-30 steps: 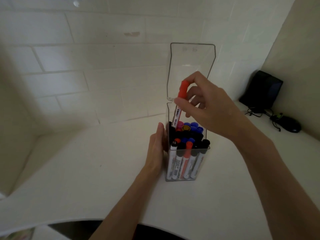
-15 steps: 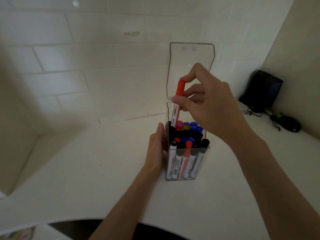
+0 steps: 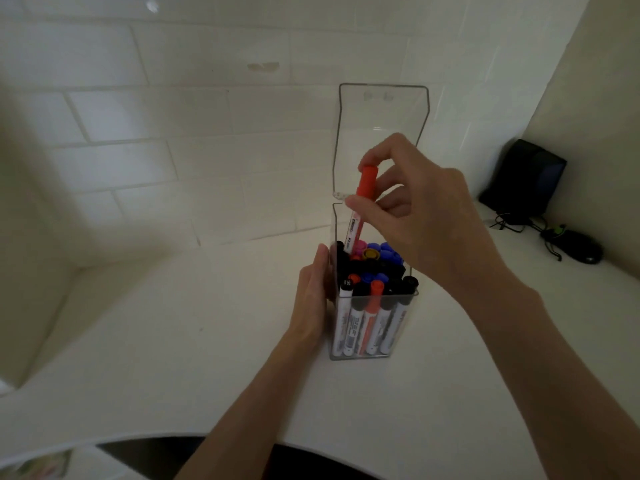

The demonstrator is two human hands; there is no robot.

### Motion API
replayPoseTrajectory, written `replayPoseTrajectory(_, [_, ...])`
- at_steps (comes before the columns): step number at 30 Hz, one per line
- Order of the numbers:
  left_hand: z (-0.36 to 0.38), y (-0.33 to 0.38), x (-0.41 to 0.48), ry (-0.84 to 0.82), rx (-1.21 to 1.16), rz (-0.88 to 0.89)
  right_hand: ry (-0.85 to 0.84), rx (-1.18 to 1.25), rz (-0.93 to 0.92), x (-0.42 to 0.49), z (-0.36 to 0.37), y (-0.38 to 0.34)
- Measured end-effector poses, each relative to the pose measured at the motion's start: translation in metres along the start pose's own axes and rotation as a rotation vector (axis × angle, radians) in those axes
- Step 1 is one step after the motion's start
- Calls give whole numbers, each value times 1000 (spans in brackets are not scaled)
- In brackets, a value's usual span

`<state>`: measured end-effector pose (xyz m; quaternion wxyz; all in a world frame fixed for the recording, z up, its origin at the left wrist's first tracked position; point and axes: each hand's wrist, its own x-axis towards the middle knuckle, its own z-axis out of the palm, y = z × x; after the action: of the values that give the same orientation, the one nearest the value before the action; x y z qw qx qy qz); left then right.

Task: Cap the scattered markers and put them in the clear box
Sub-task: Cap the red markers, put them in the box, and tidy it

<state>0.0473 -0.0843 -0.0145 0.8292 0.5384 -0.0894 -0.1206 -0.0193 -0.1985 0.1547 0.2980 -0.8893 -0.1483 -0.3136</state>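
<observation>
Because the red marker (image 3: 364, 187) is light, stiff and smooth, pinching it near its cap works well. The right hand (image 3: 426, 220) pinches it, tip down, just above the clear box (image 3: 358, 355). The left hand (image 3: 310, 299) lies flat against the box's left side. There is one box, with five markers in its front row and more behind, too packed to count.

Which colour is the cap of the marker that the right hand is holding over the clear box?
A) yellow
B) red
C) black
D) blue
B: the marker pinched by the right hand above the clear box has a red cap.
</observation>
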Motion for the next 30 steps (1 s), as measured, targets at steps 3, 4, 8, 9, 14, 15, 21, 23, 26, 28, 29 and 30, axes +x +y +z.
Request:
replayPoseTrajectory(3, [0, 0, -1, -15, -45, -25, 12, 85, 98, 2, 2, 3])
replayPoseTrajectory(4, [0, 1, 0, -13, -47, -26, -2, 138, 126, 3, 3, 5])
replayPoseTrajectory(8, [0, 3, 0, -32, -3, -14, -69, 268, 152, 4, 0, 12])
replayPoseTrajectory(9, [-1, 3, 1, -36, 12, -8, -100, 262, 137, 4, 1, 12])
replayPoseTrajectory(14, [-2, 2, 2, -32, 54, 45, -108, 119, 46, 1, 5, 7])
replayPoseTrajectory(15, [-1, 3, 2, -24, 67, 60, -81, 54, 31, 0, 6, 6])
replayPoseTrajectory(21, [0, 1, 1, -3, 74, 78, -68, -15, 30, 6, 13, 4])
replayPoseTrajectory(23, [0, 1, 1, -5, 55, 67, -92, -7, -3, 7, 11, 4])
replayPoseTrajectory(26, [0, 2, 0, -16, 47, 52, -40, -25, -35, 5, 9, 6])
replayPoseTrajectory(28, [0, 3, 0, -13, 52, 54, 3, 10, -8, 1, 10, 7])
replayPoseTrajectory(29, [0, 3, -1, -14, 60, 58, 23, 13, -13, 0, 11, 7])
replayPoseTrajectory(30, [0, 3, -1, -13, 68, 64, 31, 10, -24, -2, 12, 8])
